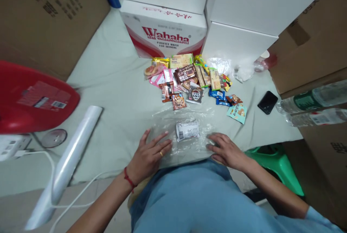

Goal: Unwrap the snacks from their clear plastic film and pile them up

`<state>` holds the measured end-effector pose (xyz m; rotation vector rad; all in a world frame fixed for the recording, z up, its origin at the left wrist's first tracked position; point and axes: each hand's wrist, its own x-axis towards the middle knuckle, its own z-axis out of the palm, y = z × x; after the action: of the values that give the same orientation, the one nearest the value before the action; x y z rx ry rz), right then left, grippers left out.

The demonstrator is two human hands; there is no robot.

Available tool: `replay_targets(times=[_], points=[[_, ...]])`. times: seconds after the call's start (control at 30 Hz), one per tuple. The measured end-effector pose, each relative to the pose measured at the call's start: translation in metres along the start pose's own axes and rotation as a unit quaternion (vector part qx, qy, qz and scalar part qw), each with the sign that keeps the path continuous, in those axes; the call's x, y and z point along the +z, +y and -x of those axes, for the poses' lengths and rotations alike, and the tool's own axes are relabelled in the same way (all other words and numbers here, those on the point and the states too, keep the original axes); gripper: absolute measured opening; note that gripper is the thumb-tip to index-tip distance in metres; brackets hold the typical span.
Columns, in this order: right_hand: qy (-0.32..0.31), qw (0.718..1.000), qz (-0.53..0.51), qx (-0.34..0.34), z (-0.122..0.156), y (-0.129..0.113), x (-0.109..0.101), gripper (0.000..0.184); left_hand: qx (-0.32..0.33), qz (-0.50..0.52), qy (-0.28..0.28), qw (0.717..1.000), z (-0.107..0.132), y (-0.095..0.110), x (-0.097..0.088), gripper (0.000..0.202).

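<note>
A clear plastic sheet or bag (179, 149) lies flat at the table's front edge, and a small white packet with a barcode (187, 130) rests at its middle; I cannot tell whether the packet is in or on it. My left hand (153, 149), with a ring and a red bracelet, lies with fingers spread on the plastic's left side. On the right side, my right hand (223, 149) touches the plastic with its fingers apart. Neither hand touches the packet. Just beyond sits a pile of wrapped snacks (187, 75), with a light-blue snack packet (237, 113) at its right.
A Wahaha carton (165, 32) stands behind the snacks. To the left are a roll of clear film (73, 146), a white power strip (12, 148) with cables, and a red object (35, 97). A phone (268, 102), plastic bottles (317, 95) and a green stool (279, 164) are at right.
</note>
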<state>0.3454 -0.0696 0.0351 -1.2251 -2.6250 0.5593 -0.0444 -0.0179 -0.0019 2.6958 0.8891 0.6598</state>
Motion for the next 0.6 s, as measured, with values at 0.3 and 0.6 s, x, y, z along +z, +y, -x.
replay_targets(times=[0.3, 0.6], points=[[0.034, 0.972, -0.229, 0.042, -0.045, 0.015, -0.038, 0.023, -0.029, 0.086, -0.054, 0.994, 0.004, -0.003, 0.003, 0.036], [-0.134, 0.944, -0.122, 0.277, -0.101, 0.054, -0.059, 0.026, -0.392, 0.069, 0.148, 0.905, -0.039, -0.017, 0.026, 0.034]])
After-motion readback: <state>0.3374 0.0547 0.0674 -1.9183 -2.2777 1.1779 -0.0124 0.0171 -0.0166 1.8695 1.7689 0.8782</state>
